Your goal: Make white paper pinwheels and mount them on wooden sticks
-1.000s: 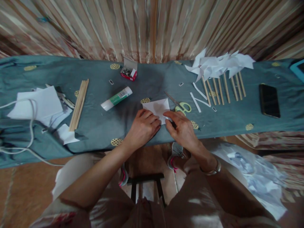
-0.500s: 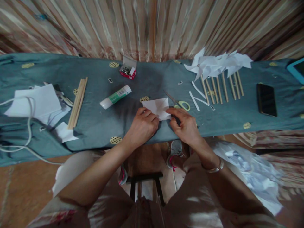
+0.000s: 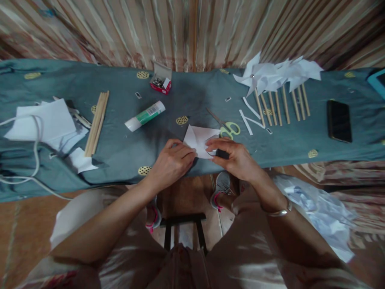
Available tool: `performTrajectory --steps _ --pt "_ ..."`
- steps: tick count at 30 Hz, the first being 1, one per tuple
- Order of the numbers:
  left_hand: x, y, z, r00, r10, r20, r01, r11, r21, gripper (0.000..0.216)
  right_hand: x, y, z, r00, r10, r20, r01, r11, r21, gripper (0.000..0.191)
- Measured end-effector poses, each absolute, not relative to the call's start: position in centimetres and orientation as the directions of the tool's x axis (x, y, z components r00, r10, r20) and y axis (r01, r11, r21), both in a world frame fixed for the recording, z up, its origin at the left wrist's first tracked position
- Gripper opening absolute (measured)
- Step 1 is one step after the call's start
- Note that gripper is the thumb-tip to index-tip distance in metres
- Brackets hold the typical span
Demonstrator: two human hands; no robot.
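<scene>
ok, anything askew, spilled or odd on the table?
Mildly: at left, the cable runs across the paper pile, whose sheets lie askew; it might snag them. At right, a few strips lie loose, probably offcuts. The box is open, but no spill shows around it.

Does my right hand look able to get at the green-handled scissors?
Probably yes: the scissors lie just beyond your right hand, mostly uncovered, though that hand is occupied with the white paper.

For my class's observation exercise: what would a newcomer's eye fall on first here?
Probably the cluster of white pinwheels at the upper right. Next, the creased white paper near the centre, touched by the left grip and right grip. Green-handled scissors lie beside the paper's corner.
</scene>
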State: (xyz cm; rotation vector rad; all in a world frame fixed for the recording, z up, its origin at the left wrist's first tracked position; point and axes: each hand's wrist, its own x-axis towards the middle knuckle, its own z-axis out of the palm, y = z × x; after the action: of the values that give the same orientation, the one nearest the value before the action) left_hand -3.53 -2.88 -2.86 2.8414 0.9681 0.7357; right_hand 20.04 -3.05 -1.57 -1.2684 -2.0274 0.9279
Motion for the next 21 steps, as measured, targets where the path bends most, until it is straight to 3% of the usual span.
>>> performTrajectory --steps 13,21 --pt "-3.1 -3.2 -3.0 0.672 0.568 0.475 0.541 -0.814 0.209 0.017 18.7 -3.4 -1.6 -0.387 0.903 0.188 0.420 0.354 -0.835 0.006" --pt "-3.7 -3.0 -3.2 0.662 0.573 0.483 0.536 -0.813 0.228 0.015 19.6 -3.4 -0.7 -0.254 0.962 0.102 0.446 0.210 -0.870 0.015"
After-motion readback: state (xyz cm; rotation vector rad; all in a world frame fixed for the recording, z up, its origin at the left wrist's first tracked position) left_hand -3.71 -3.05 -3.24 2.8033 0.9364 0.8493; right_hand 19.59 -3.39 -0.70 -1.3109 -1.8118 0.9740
